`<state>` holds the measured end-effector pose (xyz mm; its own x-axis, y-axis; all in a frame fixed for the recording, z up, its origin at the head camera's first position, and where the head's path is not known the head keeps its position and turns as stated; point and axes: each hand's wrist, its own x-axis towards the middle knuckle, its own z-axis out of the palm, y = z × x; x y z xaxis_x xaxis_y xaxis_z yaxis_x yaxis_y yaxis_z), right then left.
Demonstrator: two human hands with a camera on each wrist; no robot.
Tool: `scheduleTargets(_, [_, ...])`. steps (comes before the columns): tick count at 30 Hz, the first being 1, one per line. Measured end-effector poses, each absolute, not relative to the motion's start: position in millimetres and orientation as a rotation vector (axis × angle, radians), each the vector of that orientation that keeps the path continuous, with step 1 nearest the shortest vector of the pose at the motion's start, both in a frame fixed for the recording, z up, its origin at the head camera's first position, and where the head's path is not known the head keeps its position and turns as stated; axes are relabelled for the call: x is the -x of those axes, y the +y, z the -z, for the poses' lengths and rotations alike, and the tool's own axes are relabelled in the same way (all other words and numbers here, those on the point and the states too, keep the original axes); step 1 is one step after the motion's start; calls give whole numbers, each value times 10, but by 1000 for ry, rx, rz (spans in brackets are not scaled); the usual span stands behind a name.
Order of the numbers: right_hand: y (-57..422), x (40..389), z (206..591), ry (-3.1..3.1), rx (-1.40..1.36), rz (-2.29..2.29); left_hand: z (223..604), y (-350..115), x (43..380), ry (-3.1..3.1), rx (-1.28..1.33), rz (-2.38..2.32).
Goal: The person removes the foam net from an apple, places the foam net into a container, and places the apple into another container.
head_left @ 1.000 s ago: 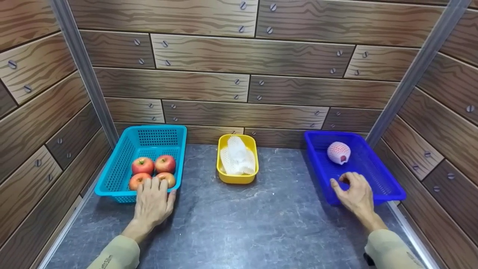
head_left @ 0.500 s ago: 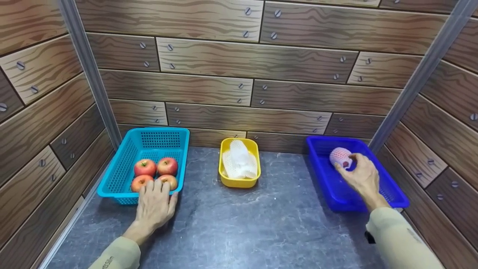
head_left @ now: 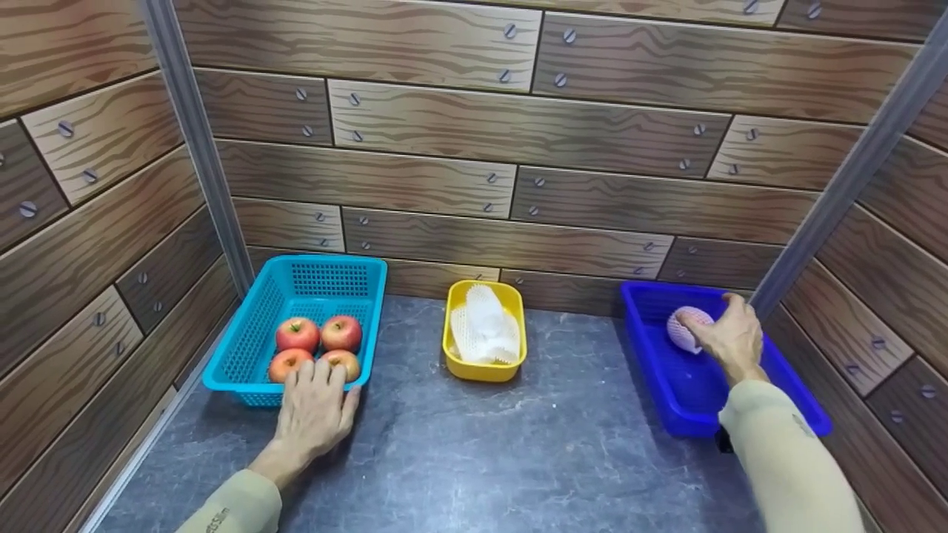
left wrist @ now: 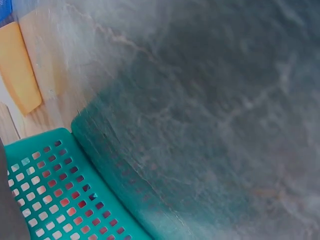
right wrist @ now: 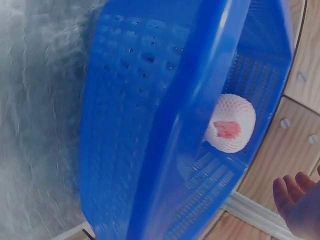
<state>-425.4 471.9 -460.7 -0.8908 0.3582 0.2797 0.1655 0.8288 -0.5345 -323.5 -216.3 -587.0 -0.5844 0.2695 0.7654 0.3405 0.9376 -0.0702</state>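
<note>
My left hand [head_left: 315, 411] rests over the front rim of a teal basket [head_left: 341, 275], its fingers extended beside the nearest apples. Several red-yellow apples, among them one at the back left [head_left: 298, 334], lie bare in that basket. Above a dark blue basket [head_left: 685, 422] my right hand [head_left: 729, 337] hovers, thumb and fingers spread apart. An apple in a white-pink foam net [head_left: 683, 326] sits in the blue basket, partly covered by the thumb in the head view. From the right wrist, this netted apple [right wrist: 232, 125] shows with a red patch, and the fingers [right wrist: 295, 190] are apart from it.
Between the baskets stands a yellow container [head_left: 485, 370] holding white foam nets [head_left: 485, 326]. A grey marbled tabletop [head_left: 474, 451] lies beneath everything. Wood-patterned walls with metal corner posts enclose the back and sides. The left wrist view mostly shows tabletop and the teal basket's perforated side [left wrist: 55, 185].
My right hand has moved forward over the blue basket, up to the netted apple, with its thumb and fingers spreading. The left hand stays at the teal rim. The head view has shifted slightly.
</note>
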Motion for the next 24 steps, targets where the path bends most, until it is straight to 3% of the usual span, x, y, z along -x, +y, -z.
scheduleTargets(12, [4927,4584,4772,-2624,761,-951,5946,-2157,3153,-2266,402,89])
scheduleTargets(24, [4895,4652,4676,-2682,840,-1005,5867,-2166,3241,-2280,387,70])
